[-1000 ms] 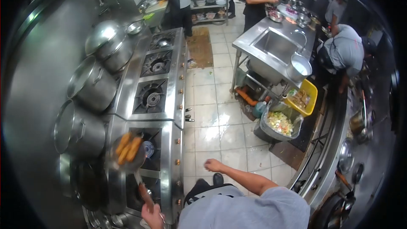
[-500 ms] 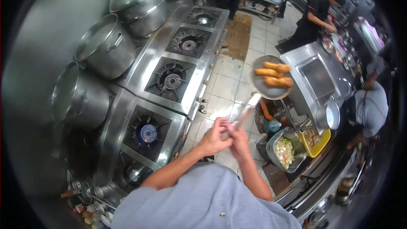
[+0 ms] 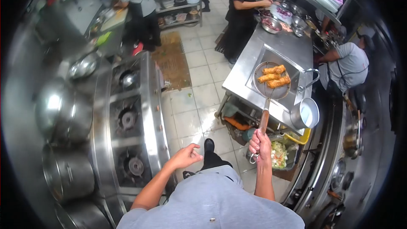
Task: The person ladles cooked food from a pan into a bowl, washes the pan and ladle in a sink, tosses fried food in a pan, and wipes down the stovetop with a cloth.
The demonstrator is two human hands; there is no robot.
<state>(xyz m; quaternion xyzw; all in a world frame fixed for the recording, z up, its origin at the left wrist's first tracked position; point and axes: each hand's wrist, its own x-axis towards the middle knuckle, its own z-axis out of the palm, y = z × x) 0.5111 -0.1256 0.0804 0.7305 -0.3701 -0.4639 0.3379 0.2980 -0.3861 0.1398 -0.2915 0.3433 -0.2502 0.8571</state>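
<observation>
Your right hand is closed in a fist, its forearm stretched forward; your left hand, fingers loosely curled, hangs open ahead of your bent left arm.

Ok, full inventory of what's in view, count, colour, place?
Strainer: one, metallic, brown handle, in right hand
Browned rolls: at least three, golden-brown, on the strainer
Sink counter: one, silver, right of centre
Faucet: one, silver, at the sink
Pail: one, metallic, counter's near end
Bin: one, dark, grey liner, floor, vegetable scraps inside
Tub: one, yellow, by the bin
Stove: three burners clearly visible, silver, left
Large pots: at least three, silver, beyond stove
Floor mat: one, brown, aisle
Co-workers: several, grey or black tops, around
Left hand: one, empty
Right hand: one, gripping handle
</observation>
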